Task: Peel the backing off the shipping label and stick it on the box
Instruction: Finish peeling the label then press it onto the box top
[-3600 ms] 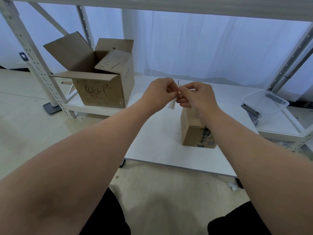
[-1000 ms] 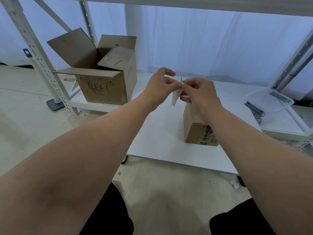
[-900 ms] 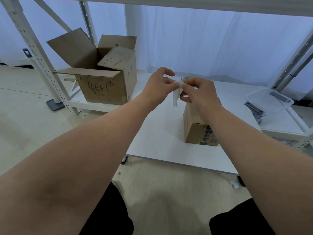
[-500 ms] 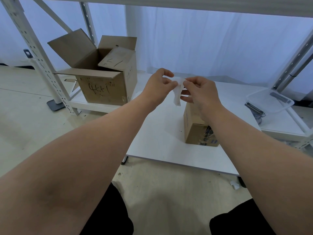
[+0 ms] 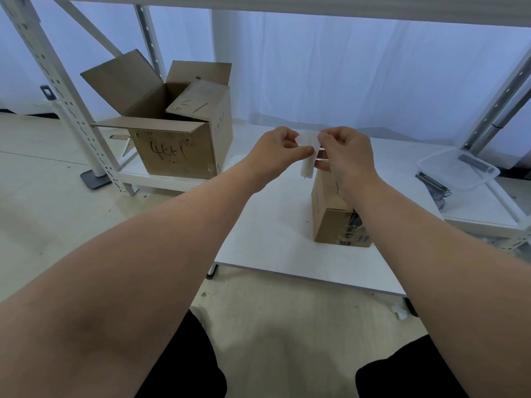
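Both hands are up in front of the person, over the white bench [image 5: 258, 239]. The left hand [image 5: 277, 150] has its grip closed on the upper part of the white shipping label [image 5: 306, 168], thumb pressed against forefinger. The right hand [image 5: 346, 156] pinches the same strip from the other side, fingers curled, grip tight on the paper. The label hangs down between the 2 hands, in the air, right by the top of the small cardboard box [image 5: 330, 225]. I cannot tell whether its lower end touches the box. That box sits shut on the bench, under the right wrist. Off to the left, 1 bigger box [image 5: 178, 150] stands on a low shelf with its flaps open. A clear plastic tub [image 5: 457, 170] lies well away to the right.
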